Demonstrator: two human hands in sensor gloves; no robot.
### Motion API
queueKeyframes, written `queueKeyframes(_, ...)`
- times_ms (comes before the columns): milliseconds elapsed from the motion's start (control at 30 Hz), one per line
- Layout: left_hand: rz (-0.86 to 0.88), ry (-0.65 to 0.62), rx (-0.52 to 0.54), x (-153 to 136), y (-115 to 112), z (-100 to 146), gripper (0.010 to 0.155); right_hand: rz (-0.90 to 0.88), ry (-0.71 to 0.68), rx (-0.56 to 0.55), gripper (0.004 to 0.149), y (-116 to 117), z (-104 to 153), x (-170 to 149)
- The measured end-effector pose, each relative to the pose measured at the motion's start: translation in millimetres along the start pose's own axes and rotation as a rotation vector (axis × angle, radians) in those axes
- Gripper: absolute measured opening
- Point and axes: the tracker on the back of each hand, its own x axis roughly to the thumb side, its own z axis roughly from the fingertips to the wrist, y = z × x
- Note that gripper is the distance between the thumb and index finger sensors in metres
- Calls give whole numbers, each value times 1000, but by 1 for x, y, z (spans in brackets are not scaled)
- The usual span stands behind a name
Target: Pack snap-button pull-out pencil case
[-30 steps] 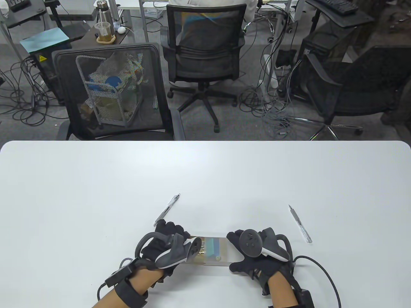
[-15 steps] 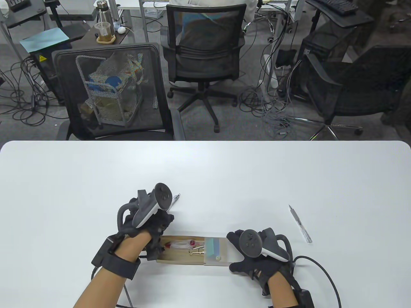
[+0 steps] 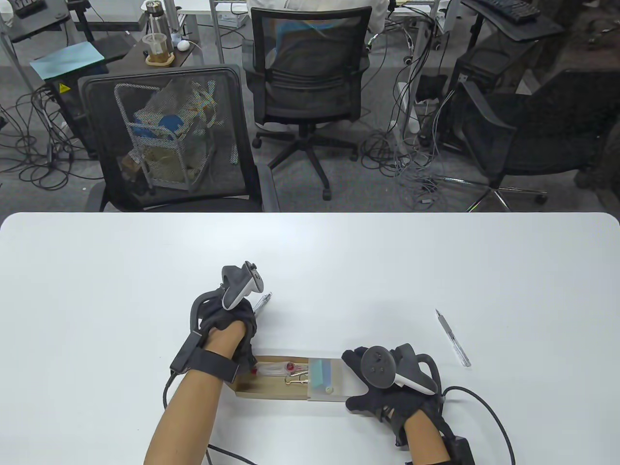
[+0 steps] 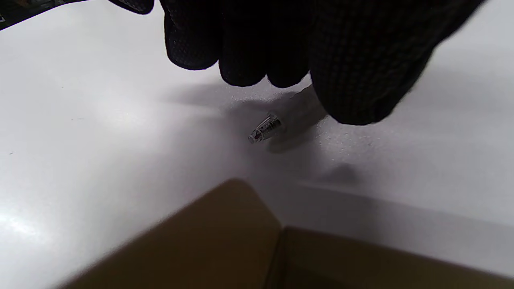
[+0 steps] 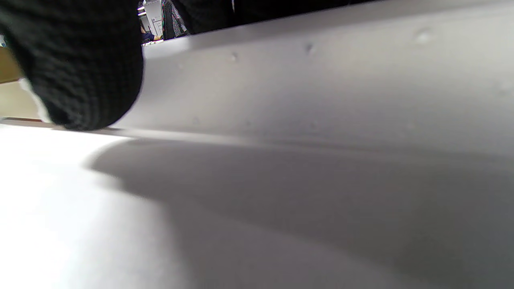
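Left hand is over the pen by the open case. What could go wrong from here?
1. The left hand covers most of the clear pen; the left wrist view shows only its end past the fingertips, so a grip is unconfirmed and it could roll.
2. The brown pull-out tray already holds items; the pen may snag.
3. The right hand steadies only the translucent sleeve, so the tray could slide.

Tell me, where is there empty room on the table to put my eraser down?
The far half of the table is bare, and so is the stretch between the pencil case and the right pen. It is crowded near the left hand, over the left pen.
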Motion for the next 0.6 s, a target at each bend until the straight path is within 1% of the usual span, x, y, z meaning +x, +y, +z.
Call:
queueKeyframes(133, -34, 28, -12, 4, -4, -5, 62, 0, 0, 0, 91, 0, 0, 0)
queueKeyframes(200, -53, 47, 15, 6, -5, -5, 59, 0, 0, 1, 91, 0, 0, 0)
queueKeyframes(267, -69, 67, 20, 7, -6, -7, 56, 0, 0, 1, 91, 0, 0, 0)
queueKeyframes(367, -74, 68, 30, 7, -6, -5, 51, 1, 1, 1, 91, 0, 0, 0)
queueKeyframes(600, -38, 40, 25, 1, -4, -6, 49, -1, 0, 1, 91, 1, 0, 0)
